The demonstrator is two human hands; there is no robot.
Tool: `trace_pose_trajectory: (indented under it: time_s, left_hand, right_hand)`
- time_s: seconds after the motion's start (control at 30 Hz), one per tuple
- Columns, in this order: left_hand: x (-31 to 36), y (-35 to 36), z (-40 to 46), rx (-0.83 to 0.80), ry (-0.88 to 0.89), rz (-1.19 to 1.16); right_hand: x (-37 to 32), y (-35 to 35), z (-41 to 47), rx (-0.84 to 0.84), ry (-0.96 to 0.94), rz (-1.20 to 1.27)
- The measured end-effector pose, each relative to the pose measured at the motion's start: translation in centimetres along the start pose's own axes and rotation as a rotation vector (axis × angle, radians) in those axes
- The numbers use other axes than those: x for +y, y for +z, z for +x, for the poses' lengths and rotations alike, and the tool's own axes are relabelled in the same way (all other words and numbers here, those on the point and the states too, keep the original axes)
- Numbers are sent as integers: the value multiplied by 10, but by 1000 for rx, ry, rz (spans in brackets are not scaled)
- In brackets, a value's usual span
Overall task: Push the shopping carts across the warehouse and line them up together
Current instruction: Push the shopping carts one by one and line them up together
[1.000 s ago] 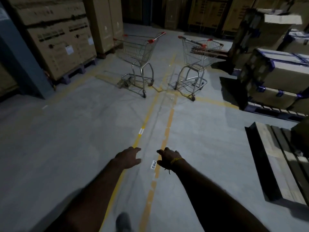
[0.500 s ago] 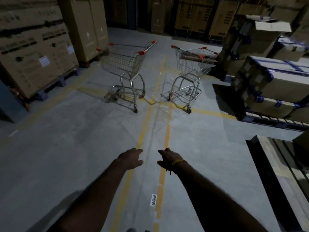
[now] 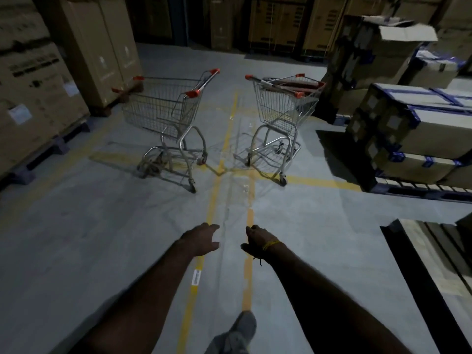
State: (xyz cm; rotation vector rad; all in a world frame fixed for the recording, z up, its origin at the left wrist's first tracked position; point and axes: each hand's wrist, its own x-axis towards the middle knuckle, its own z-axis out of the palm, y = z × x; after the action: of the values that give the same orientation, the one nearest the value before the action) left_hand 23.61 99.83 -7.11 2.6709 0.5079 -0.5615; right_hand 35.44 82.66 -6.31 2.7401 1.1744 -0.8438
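Note:
Two wire shopping carts with red corner caps stand on the grey floor ahead, apart from each other. The left cart (image 3: 166, 116) is empty. The right cart (image 3: 283, 106) carries some reddish-brown flat pieces in its basket. Both my arms stretch forward, well short of the carts. My left hand (image 3: 201, 238) holds nothing, fingers spread. My right hand (image 3: 256, 240), with a yellow band at the wrist, is also empty with fingers loosely apart.
Yellow floor lines (image 3: 212, 205) run toward the gap between the carts. Tall cartons on pallets (image 3: 38, 98) line the left. Taped boxes on a pallet (image 3: 413, 139) and a wooden pallet (image 3: 434, 264) sit on the right. My shoe (image 3: 242, 328) shows at the bottom.
I have walked forward; both carts are nearer and larger in view. My hands stay stretched out and empty. A foot has stepped into view at the bottom.

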Motion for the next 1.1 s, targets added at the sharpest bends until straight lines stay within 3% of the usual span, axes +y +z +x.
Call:
trace_pose_trajectory:
  time_s: [0.5,0.9,1.1]
  left_hand:
    - [44,-141,242,14,14,-16]
    - [18,-239,433,-6,115,33]
    - [3,-317,531,55,153,49]
  right_hand:
    - [109,-157,197,108,1,31]
    - [164,-251,357,113,91,35]
    - [184,-330,429,253,180,37]
